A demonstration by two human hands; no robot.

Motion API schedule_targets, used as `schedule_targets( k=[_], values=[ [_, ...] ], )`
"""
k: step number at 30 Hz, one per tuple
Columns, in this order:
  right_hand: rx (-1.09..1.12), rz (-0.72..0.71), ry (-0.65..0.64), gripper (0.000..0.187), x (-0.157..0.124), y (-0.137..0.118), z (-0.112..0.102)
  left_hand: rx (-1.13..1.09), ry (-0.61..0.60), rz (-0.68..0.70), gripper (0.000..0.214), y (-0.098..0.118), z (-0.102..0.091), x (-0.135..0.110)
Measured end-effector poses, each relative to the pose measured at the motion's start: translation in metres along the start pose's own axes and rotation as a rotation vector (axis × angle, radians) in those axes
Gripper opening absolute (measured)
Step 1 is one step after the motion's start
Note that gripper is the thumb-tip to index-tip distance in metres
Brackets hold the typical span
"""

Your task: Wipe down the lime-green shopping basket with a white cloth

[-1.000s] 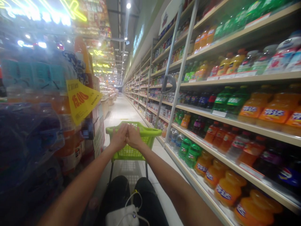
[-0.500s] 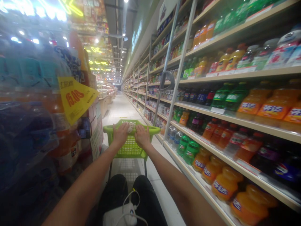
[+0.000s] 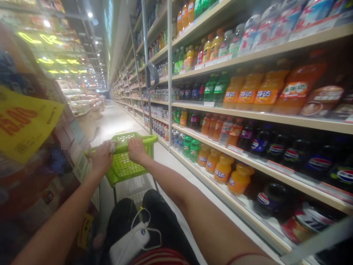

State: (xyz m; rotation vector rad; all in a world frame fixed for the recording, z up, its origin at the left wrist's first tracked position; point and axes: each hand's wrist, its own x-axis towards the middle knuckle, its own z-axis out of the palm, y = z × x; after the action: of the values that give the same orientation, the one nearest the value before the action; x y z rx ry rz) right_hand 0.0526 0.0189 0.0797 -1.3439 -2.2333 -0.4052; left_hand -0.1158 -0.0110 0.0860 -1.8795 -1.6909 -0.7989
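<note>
A green shopping cart (image 3: pixel 125 162) with a mesh basket stands in front of me in the aisle. My left hand (image 3: pixel 102 157) is wrapped over the left part of its near rim, with a small pale crumpled thing (image 3: pixel 113 146) by the fingers; I cannot tell what that is. Over the middle of the same rim my right hand (image 3: pixel 137 150) is closed, its fingers curled on top. A white power bank (image 3: pixel 129 243) with a white cable rests at my lap, below both hands.
Shelves (image 3: pixel 248 114) full of drink bottles run along the right side. Close on the left is stacked packaged stock with a yellow price sign (image 3: pixel 26 123). The pale tiled aisle (image 3: pixel 116 116) stretches ahead between them. A metal bar (image 3: pixel 317 241) crosses the lower right corner.
My view has turned right, so the cart, hands and shelves appear further left. The cart sits at a slight angle in view. Both hands have stayed on its rim.
</note>
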Motion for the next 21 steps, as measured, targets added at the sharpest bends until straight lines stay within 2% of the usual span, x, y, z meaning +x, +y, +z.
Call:
schedule_targets(
  k=[3, 6, 9, 11, 14, 18, 21],
  values=[
    [0.046, 0.039, -0.018, 0.059, -0.004, 0.002, -0.001, 0.017, -0.042, -0.059, 0.064, 0.012, -0.007, 0.004],
    [0.069, 0.079, -0.003, 0.06, -0.008, 0.003, 0.0, 0.051, -0.103, -0.06, 0.044, 0.021, -0.011, 0.006],
    [0.078, 0.081, 0.015, 0.059, -0.011, 0.005, 0.002, 0.012, -0.08, -0.028, 0.036, 0.023, -0.008, 0.002],
    [0.078, 0.071, 0.018, 0.058, -0.013, 0.007, 0.003, -0.004, -0.067, 0.001, 0.036, 0.015, -0.006, -0.004],
    [0.076, 0.061, 0.024, 0.058, -0.015, 0.008, 0.003, 0.001, -0.05, -0.002, 0.036, -0.012, -0.008, -0.011],
    [0.087, 0.075, 0.046, 0.06, -0.015, 0.005, 0.005, 0.009, 0.009, -0.185, 0.036, -0.051, -0.013, -0.015],
    [0.095, 0.085, 0.059, 0.061, -0.016, 0.001, 0.006, -0.026, 0.05, -0.315, 0.037, -0.057, -0.013, -0.015]
  ],
)
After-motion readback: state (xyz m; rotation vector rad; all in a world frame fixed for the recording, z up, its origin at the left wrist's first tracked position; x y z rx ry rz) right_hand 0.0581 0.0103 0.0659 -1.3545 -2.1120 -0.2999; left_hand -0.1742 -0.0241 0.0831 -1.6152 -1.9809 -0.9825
